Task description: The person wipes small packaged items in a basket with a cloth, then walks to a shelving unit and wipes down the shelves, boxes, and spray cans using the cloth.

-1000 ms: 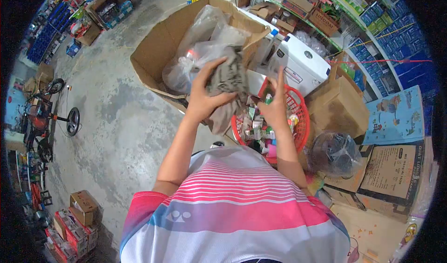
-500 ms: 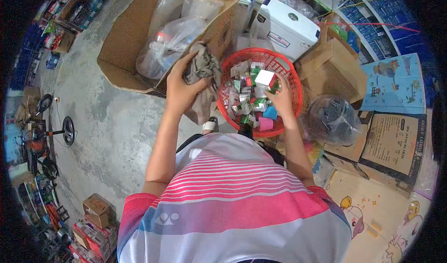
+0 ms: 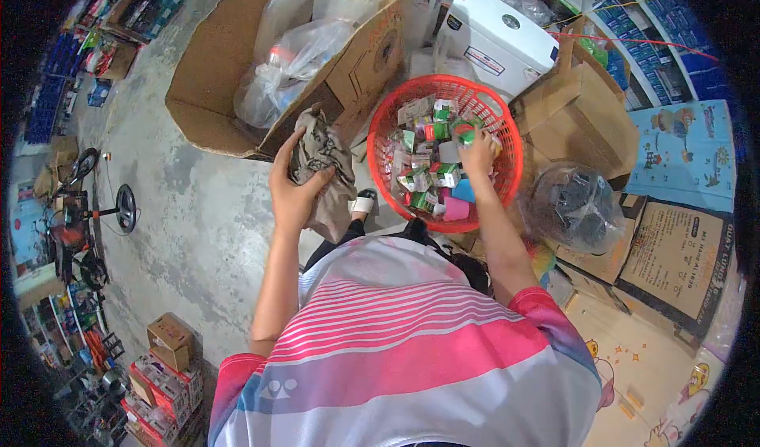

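Observation:
A crumpled grey-brown cloth [image 3: 323, 158] is gripped in my left hand [image 3: 289, 190], beside the large carton and left of the basket. My right hand [image 3: 476, 162] reaches into the red plastic basket [image 3: 516, 154], its fingers closed round a small box [image 3: 465, 133] with green and red on it. Around that hand lie several small green-and-white boxes [image 3: 447, 175] in a loose heap. A pink cup-like piece [image 3: 455, 208] and a blue piece [image 3: 463, 190] sit near the basket's front side. My right fingertips are partly hidden.
An open cardboard carton [image 3: 206, 91] with plastic-wrapped things stands at the left. Behind the basket is a white cooler-like box [image 3: 499, 39]. Right of it are a brown carton [image 3: 582, 123], a bagged black round object [image 3: 574, 206] and a flattened printed carton [image 3: 673, 249].
My right hand has lowered into the basket, and the small box has turned from its white face to a green one. My left hand has moved slightly down and left with the cloth.

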A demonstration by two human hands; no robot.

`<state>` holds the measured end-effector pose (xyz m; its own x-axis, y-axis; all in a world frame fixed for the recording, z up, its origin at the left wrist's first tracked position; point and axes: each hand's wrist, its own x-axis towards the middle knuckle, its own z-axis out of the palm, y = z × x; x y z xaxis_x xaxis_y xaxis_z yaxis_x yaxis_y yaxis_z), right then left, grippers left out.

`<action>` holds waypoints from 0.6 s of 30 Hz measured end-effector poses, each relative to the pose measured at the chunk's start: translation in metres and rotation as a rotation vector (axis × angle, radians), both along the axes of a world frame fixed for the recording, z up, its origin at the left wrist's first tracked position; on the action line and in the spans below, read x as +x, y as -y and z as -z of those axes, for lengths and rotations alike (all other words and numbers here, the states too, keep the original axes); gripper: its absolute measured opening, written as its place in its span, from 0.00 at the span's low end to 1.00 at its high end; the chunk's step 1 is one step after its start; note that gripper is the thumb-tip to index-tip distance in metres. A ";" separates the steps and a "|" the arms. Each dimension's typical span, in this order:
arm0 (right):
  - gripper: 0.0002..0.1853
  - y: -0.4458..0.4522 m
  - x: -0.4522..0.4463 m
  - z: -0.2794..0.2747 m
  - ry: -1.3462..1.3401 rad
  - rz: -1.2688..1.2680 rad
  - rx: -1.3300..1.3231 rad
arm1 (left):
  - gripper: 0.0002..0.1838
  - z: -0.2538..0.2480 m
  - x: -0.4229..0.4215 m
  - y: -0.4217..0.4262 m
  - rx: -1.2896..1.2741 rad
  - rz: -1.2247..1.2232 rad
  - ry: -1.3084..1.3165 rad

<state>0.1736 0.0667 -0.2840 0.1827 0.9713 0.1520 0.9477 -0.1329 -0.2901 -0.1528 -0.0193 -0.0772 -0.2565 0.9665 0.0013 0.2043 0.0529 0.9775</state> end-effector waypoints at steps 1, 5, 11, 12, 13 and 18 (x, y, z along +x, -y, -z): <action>0.31 -0.003 -0.007 0.000 -0.070 -0.045 0.026 | 0.33 0.001 0.003 0.001 -0.011 -0.031 0.086; 0.34 0.025 -0.067 -0.059 -1.187 -0.301 -0.367 | 0.35 0.013 0.025 -0.001 -0.039 -0.006 -0.004; 0.33 0.090 -0.112 -0.088 -2.062 -0.340 -0.673 | 0.35 0.059 0.082 -0.011 0.069 0.288 0.035; 0.30 0.090 -0.107 -0.101 -1.956 -0.134 -0.699 | 0.35 0.066 0.083 -0.016 0.070 0.296 0.041; 0.28 0.092 -0.099 -0.109 -1.839 0.065 -0.719 | 0.34 0.074 0.083 -0.024 -0.024 0.435 0.135; 0.21 0.129 -0.033 -0.099 -1.974 0.546 -0.445 | 0.27 0.143 0.102 -0.058 -0.662 0.371 0.598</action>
